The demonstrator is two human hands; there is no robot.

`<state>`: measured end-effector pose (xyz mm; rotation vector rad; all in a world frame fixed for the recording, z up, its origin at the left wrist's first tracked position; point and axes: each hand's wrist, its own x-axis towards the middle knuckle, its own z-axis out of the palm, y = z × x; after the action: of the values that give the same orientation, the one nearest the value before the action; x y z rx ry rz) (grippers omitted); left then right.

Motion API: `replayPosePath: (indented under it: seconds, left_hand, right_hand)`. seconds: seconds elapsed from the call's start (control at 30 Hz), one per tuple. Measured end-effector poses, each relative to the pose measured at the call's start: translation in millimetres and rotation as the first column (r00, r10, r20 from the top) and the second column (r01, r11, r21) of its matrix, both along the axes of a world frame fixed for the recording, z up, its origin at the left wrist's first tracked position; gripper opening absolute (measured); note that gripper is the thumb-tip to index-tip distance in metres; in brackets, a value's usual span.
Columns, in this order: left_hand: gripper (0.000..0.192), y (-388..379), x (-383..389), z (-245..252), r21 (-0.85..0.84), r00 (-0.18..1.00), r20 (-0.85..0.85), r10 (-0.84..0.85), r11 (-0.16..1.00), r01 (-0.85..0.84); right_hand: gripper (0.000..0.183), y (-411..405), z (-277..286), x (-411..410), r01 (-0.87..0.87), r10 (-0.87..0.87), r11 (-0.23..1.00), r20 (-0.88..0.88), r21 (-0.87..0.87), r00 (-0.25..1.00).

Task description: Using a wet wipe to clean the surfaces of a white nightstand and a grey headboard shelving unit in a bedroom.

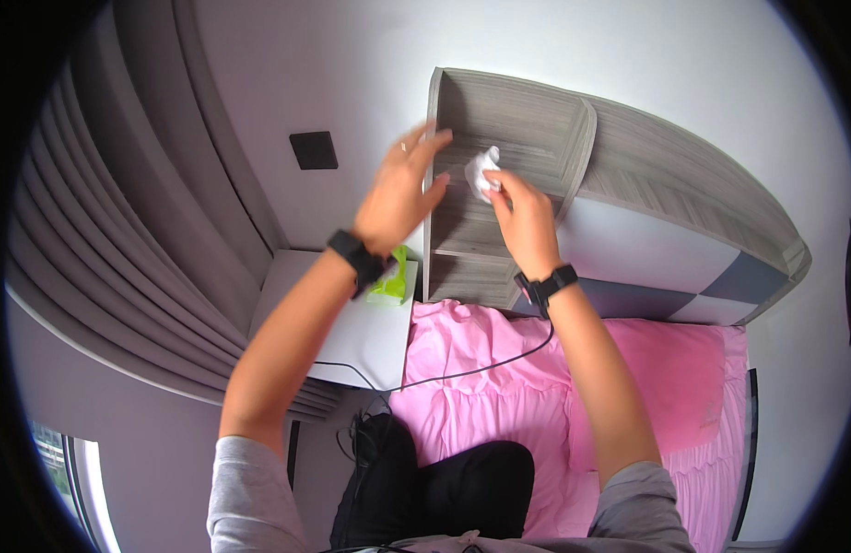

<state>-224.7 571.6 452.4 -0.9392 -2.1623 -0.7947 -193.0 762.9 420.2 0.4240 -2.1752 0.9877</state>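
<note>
A crumpled white tissue or wipe (pixel 482 173) is pinched between the thumb and fingers of my right hand (pixel 527 218), in front of the wood-grain headboard shelf (pixel 512 104). My left hand (pixel 399 190) is raised by the shelf's left side panel, slightly blurred, fingers apart and nothing in it. Below my left wrist, a green soft pack (pixel 391 280) stands on the white bedside cabinet (pixel 342 325), partly hidden by the wrist. Both wrists wear black straps.
A pink-covered bed (pixel 480 408) with a darker pink pillow (pixel 674 387) lies below the headboard. A black cable (pixel 467 378) runs from my right wrist across the bed. Grey curtains (pixel 142 207) hang at the left. A dark wall plate (pixel 313 151) is on the wall.
</note>
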Motion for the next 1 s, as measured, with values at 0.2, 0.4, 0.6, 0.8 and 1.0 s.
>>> replayPosePath:
  seconds: [0.2,0.4,0.6,0.8,1.0]
  left_hand:
    - [0.095,-6.0,-65.4,39.9,-0.500,0.965,-0.260,0.033,0.851,-0.164]
    - [0.091,7.1,-58.9,51.5,-0.541,0.987,-0.089,0.135,0.825,-0.162]
    - [0.073,0.8,-74.7,52.7,-0.470,0.957,-0.278,0.083,0.857,-0.211]
    - [0.063,6.0,-76.7,64.9,-0.457,0.976,-0.212,0.043,0.879,-0.138]
    - [0.058,17.2,-62.3,73.0,-0.521,0.985,-0.116,0.127,0.837,-0.169]
  right_hand:
    - [0.016,-30.5,4.2,-60.9,0.019,-0.048,0.957,0.092,0.290,0.995]
    - [0.029,-8.4,-13.3,-83.1,0.205,-0.269,0.858,0.072,0.471,0.960]
    - [0.045,50.7,7.4,-61.9,0.335,-0.515,0.644,0.066,0.688,0.855]
    - [0.042,25.5,14.1,-71.2,0.248,-0.579,0.558,0.158,0.792,0.800]
    - [0.037,-20.0,-20.0,-72.0,-0.009,0.002,0.947,0.022,0.321,1.000]
